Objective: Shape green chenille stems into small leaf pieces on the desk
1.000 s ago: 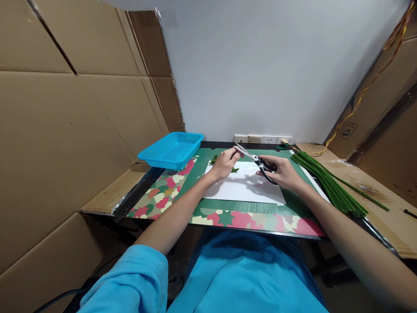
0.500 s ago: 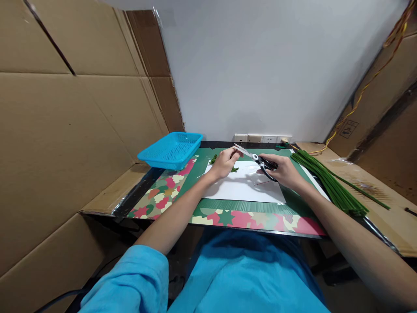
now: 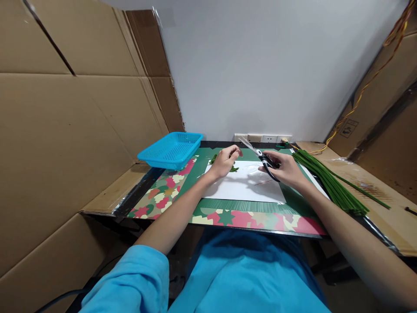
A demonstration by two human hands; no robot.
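Observation:
My right hand (image 3: pixel 282 167) grips a pair of scissors (image 3: pixel 260 156) with black and white handles; the blades point up and to the left. My left hand (image 3: pixel 226 161) is curled with its fingertips pinched together, left of the blades and apart from them. What it pinches, if anything, is too small to make out. Short green fuzzy pieces (image 3: pixel 233 169) lie beside and partly behind my left hand. Under both hands is a white sheet (image 3: pixel 237 189), with a thin red line (image 3: pixel 263 182) visible near the scissors.
A blue perforated basket (image 3: pixel 172 150) stands at the back left. On the right lies a bundle of long green fuzzy stems (image 3: pixel 332 184), one stem apart from it. Cardboard (image 3: pixel 74 130) walls the left side. Power sockets (image 3: pixel 260 138) line the wall behind the table.
The scissors have shifted right with my right hand, so the blades have come away from my left fingertips. My left hand has barely moved.

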